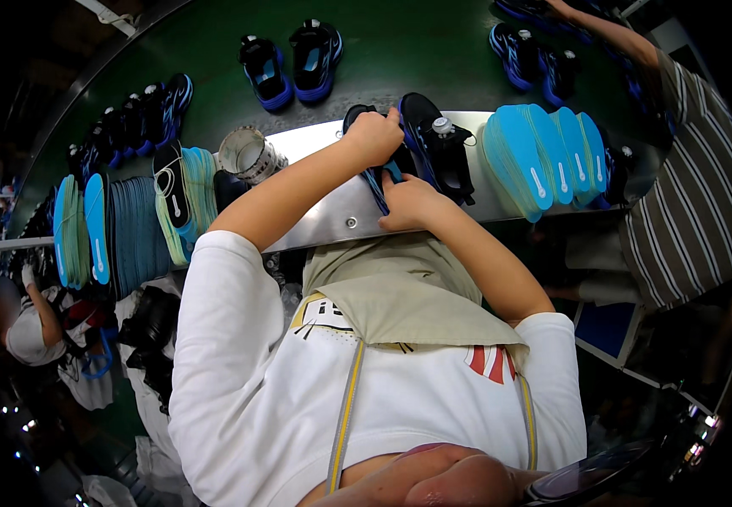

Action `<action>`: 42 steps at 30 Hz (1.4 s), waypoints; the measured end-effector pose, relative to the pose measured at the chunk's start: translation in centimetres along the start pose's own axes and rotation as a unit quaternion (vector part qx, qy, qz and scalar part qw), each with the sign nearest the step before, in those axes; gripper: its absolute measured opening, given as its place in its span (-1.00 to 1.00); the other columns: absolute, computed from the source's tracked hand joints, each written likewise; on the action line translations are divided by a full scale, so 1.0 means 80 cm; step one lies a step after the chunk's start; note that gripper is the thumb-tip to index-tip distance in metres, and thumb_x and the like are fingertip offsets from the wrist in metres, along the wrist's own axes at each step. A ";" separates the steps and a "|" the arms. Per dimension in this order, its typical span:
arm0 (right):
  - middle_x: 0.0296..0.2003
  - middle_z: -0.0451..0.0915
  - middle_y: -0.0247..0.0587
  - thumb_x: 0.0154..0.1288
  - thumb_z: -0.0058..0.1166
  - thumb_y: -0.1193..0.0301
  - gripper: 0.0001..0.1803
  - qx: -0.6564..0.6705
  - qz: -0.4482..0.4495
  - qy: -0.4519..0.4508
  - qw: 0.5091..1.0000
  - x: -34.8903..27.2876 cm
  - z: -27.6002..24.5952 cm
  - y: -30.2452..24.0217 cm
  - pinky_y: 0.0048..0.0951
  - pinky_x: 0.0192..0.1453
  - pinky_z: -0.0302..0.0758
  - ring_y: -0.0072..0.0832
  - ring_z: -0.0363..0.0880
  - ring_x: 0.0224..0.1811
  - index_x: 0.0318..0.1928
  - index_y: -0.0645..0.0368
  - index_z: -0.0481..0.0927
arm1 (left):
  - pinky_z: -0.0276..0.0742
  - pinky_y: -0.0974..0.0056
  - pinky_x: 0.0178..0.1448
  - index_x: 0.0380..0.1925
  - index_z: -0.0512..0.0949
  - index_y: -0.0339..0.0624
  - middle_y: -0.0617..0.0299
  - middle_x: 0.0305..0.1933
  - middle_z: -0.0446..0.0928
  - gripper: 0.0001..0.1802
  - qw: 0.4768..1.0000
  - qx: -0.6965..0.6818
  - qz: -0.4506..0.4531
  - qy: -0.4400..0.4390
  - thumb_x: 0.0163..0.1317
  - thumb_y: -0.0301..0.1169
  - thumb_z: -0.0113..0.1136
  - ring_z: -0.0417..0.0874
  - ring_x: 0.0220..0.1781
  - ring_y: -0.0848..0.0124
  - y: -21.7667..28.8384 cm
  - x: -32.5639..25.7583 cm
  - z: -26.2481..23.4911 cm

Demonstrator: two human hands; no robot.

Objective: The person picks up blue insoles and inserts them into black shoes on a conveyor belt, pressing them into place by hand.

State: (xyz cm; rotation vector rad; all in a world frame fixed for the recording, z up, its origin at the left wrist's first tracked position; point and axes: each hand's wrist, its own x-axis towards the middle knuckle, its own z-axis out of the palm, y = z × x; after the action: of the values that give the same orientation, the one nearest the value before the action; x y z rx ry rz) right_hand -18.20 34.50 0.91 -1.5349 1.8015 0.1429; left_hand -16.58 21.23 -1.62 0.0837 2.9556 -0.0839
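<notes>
Both hands meet on one shoe at the middle of the metal shelf. Left hand (374,135) is curled into a fist over the heel end of a black sports shoe with a blue sole (366,127), clamping it from above. Right hand (408,201) is closed on the near end of a thin blue foam insole (380,182), which runs from the fingers up into the shoe's opening.

The shoe lies on the brushed steel shelf (341,211) just in front of the person's chest, its long axis running roughly away from the body, slightly tilted to the left; which end is the toe I cannot tell under the fist. It looks light and soft in the upper, stiffer at the sole, so the heel and sole edge seem the firm places to hold. The insole looks limp and bendy, best pinched near its end.

Just right of it stands a second black shoe (438,152) with a small white cap on it. Further right a fanned stack of blue insoles (543,156) leans; to the left a roll of tape (248,154) and more stacked insoles (133,232). Beyond, pairs of shoes (294,63) ride a dark green belt (408,42). A co-worker in a striped shirt (687,211) reaches in at right.
</notes>
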 end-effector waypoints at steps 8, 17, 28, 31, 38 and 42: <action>-0.17 0.44 0.09 -0.01 0.01 0.25 -0.34 0.252 -0.073 0.220 0.940 -0.028 0.030 0.022 -0.44 0.08 0.25 -0.25 0.43 -0.11 0.08 0.36 0.17 | 0.32 0.37 -0.55 -0.82 0.33 -0.41 0.00 -0.10 0.45 -0.77 0.881 -0.455 -0.101 0.085 -0.24 -0.43 0.04 0.48 -0.56 0.47 -0.064 -0.044 -0.081; -0.19 0.45 0.06 0.02 0.02 0.27 -0.57 0.184 0.284 0.489 0.804 -0.143 0.023 0.281 -0.38 -0.04 0.33 -0.19 0.43 -0.14 -0.11 0.25 0.42 | 0.11 0.52 -0.65 -0.52 0.31 -0.19 0.26 -0.71 0.27 -0.93 0.519 -0.808 -0.178 0.216 -0.09 -0.56 -0.11 0.24 -0.71 0.56 -0.060 -0.054 -0.081; -0.34 0.44 -0.01 -0.25 0.24 0.16 -0.46 0.176 0.444 0.242 0.845 -0.155 0.007 0.329 -0.33 -0.16 0.36 -0.18 0.42 -0.26 -0.28 0.25 0.39 | 0.28 0.25 -0.40 -0.16 0.25 -0.29 0.05 -0.39 0.34 -0.36 0.959 -0.203 -0.010 0.197 -0.18 -0.12 0.22 0.41 -0.37 0.18 0.067 0.044 -0.027; -0.28 0.36 0.01 -0.25 0.24 0.14 -0.44 0.142 0.410 0.425 0.794 -0.183 -0.002 0.321 -0.32 -0.20 0.35 -0.20 0.38 -0.24 -0.28 0.25 0.38 | 0.32 0.18 -0.26 -0.22 0.27 -0.31 -0.03 -0.32 0.34 -0.50 0.939 -0.298 -0.034 0.166 -0.06 -0.19 0.16 0.40 -0.27 0.09 0.055 0.048 -0.028; -0.34 0.45 -0.25 -0.05 0.14 0.24 -0.63 0.554 0.136 0.401 0.717 -0.193 -0.048 0.185 -0.59 -0.21 0.31 -0.55 0.39 -0.26 -0.26 0.22 0.44 | 0.33 0.12 -0.20 -0.40 0.34 -0.37 -0.14 -0.35 0.36 -0.66 0.888 -0.425 -0.083 0.154 0.11 -0.23 -0.04 0.40 -0.28 -0.03 0.029 0.078 -0.011; -0.56 0.49 -0.16 -0.03 0.09 0.44 -0.82 0.643 0.170 0.177 0.726 -0.182 -0.070 0.138 -0.57 -0.47 0.41 -0.50 0.49 -0.52 -0.46 0.33 0.50 | 0.32 0.12 -0.26 -0.51 0.39 -0.38 -0.15 -0.45 0.40 -0.64 0.887 -0.430 -0.090 0.142 0.12 -0.22 -0.08 0.42 -0.32 -0.02 0.025 0.089 -0.003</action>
State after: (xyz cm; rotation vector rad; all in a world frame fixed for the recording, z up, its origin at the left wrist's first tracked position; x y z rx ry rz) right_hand -30.61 46.22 9.47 -0.2008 1.7116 -1.0879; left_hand -23.47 23.61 -2.77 -0.3244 2.9546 1.2952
